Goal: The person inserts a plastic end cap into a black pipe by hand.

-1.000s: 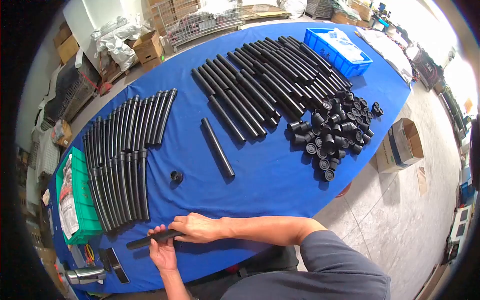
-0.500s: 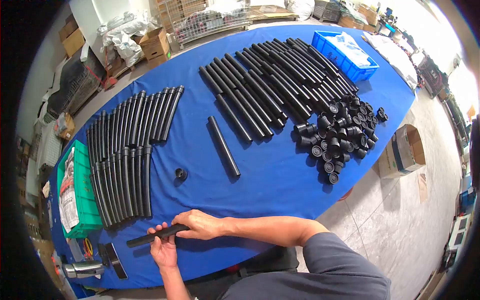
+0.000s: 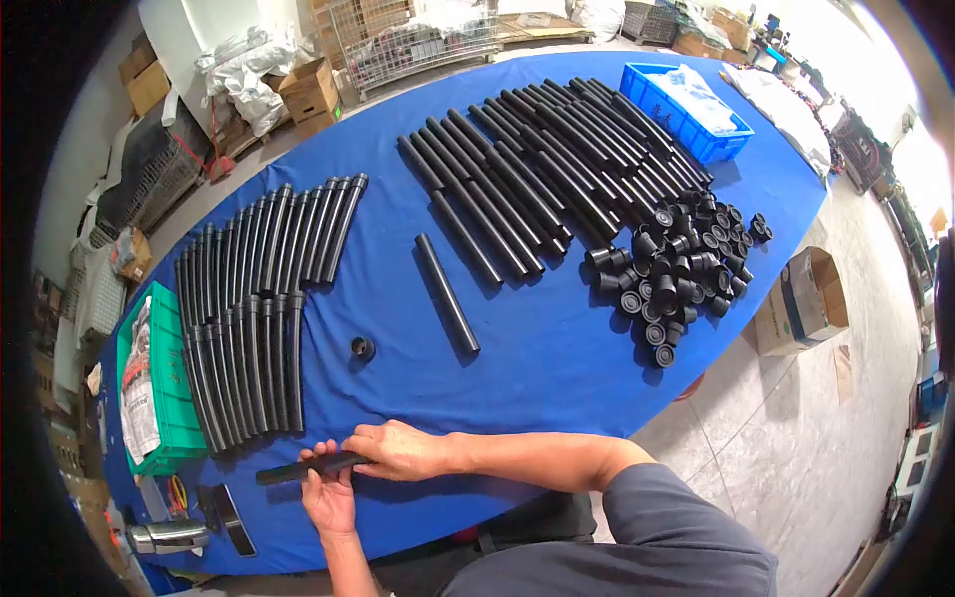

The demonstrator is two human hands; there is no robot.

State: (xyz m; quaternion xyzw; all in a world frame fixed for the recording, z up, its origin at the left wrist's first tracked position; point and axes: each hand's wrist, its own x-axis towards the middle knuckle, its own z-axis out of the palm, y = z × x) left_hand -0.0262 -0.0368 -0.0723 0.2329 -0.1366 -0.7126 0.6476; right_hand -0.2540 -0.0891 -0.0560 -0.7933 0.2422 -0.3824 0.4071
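Observation:
A black tube [image 3: 282, 473] lies across my hands near the front edge of the blue-covered table. My left hand [image 3: 329, 497] supports it from below, with its fingers wrapped round the middle. At the tube's right end, my right hand [image 3: 400, 451] is closed over it and hides that end. A single black cap [image 3: 362, 348] sits on the cloth beyond my hands. Farther to the right lies one loose black tube [image 3: 447, 295] on its own.
Capped tubes [image 3: 269, 234] lie in two rows at left, beside a green crate [image 3: 177, 433]. Plain tubes [image 3: 542, 149] and a heap of caps [image 3: 686, 264] cover the right side. A blue crate [image 3: 731, 147] stands behind them; a phone [image 3: 237, 527] lies front left.
The held tube has tipped slightly closer to level, and my right hand has shifted a little on its end. The other things lie as before, with the view slightly shifted.

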